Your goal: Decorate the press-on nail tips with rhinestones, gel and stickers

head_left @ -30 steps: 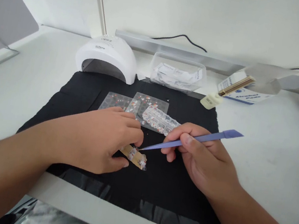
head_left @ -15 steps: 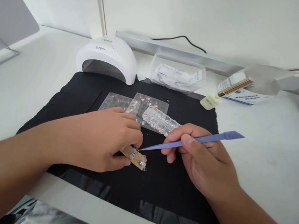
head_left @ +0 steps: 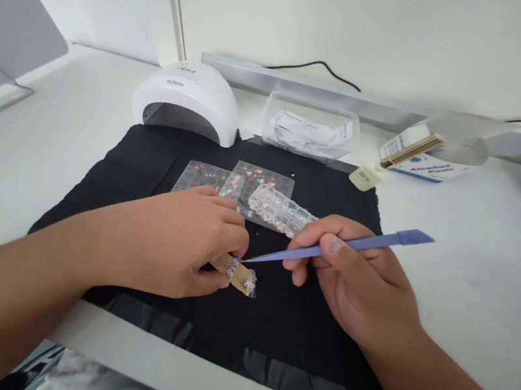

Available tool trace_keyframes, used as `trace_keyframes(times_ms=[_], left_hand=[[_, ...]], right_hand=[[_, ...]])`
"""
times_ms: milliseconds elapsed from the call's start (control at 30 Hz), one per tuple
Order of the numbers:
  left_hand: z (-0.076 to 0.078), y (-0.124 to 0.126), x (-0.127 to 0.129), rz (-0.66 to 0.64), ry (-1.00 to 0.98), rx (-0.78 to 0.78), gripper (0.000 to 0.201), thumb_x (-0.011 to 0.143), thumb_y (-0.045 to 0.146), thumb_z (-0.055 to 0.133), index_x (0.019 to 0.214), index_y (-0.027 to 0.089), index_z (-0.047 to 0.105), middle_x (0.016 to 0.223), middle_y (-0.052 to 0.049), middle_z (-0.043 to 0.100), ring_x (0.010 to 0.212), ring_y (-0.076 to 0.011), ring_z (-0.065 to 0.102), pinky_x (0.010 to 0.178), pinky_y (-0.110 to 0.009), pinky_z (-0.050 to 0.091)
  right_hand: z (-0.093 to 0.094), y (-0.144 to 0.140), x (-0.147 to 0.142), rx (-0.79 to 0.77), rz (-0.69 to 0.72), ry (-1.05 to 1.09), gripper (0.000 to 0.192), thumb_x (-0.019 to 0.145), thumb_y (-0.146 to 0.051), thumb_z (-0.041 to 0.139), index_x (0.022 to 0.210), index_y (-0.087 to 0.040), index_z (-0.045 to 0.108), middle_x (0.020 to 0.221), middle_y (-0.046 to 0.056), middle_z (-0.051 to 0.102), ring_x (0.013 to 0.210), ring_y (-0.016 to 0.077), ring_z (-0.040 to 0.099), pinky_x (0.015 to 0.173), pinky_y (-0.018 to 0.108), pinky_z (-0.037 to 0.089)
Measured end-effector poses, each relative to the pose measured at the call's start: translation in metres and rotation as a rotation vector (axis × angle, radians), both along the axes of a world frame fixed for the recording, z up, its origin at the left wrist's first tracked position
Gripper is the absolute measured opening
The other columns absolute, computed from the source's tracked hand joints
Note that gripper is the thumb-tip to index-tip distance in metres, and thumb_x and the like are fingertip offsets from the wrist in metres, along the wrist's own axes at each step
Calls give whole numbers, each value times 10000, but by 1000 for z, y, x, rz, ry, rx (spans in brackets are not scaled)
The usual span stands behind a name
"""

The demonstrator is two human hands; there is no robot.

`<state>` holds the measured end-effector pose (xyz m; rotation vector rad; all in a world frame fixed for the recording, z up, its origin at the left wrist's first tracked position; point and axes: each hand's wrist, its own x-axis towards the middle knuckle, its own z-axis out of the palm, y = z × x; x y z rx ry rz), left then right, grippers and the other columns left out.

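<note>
My left hand [head_left: 184,239] is closed around a narrow tan strip [head_left: 240,279], pinching it between thumb and fingers over the black mat. Small nail tips with red, white and shiny bits sit along that strip; its left part is hidden under my fingers. In my right hand [head_left: 351,275] are purple tweezers [head_left: 341,247], held like a pen. Their fine point touches or nearly touches the upper edge of the strip, right by my left fingertips. Whether the tweezers grip anything is too small to tell. Just behind my right fingers lies a clear compartment case [head_left: 280,210] with tiny decorations.
Two translucent sheets [head_left: 263,179] with small coloured pieces lie on the black mat [head_left: 149,151]. At the back stand a white nail lamp [head_left: 187,94], a clear tub [head_left: 311,127] of packets, a small pale bottle [head_left: 367,177], and an open alcohol-pad box [head_left: 436,167] with wooden sticks leaning there.
My right hand and the tweezers have shifted very slightly to the right, the tip staying by the strip. My left hand keeps its hold almost unmoved.
</note>
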<state>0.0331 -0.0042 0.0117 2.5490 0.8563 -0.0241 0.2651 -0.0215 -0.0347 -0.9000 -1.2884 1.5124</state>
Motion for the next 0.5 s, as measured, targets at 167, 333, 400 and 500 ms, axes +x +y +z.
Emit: trace_keyframes(times_ms=[167,333,400,500], left_hand=[[0,1,1,1,0,6,61,836,234,645,879,193,656,835,-10,652,840,-197,575,825,-376,386],[0,0,0,1,11,10,59,838,238,645,879,196,652,828,-5,652,835,-197,574,830,-378,388],[0,0,0,0,9,11,65,835,237,648,887,198,652,835,-4,656,845,-200,578,833,-378,389],[0,0,0,1,2,11,66,829,235,654,882,196,650,833,-3,655,847,-199,580,834,-376,390]], right_hand=[[-1,1,1,0,-11,-24,207,891,-351,665,785,-191,743,646,17,704,533,113,623,505,215,494],[-3,2,2,-25,-39,-54,243,888,-377,658,753,-188,731,621,17,694,505,117,610,485,227,477],[-3,1,2,-42,-47,-56,242,888,-377,654,753,-189,724,619,17,695,500,120,610,486,236,474],[-2,1,2,-56,-57,-60,238,891,-372,647,756,-188,714,616,18,694,497,125,609,485,246,468]])
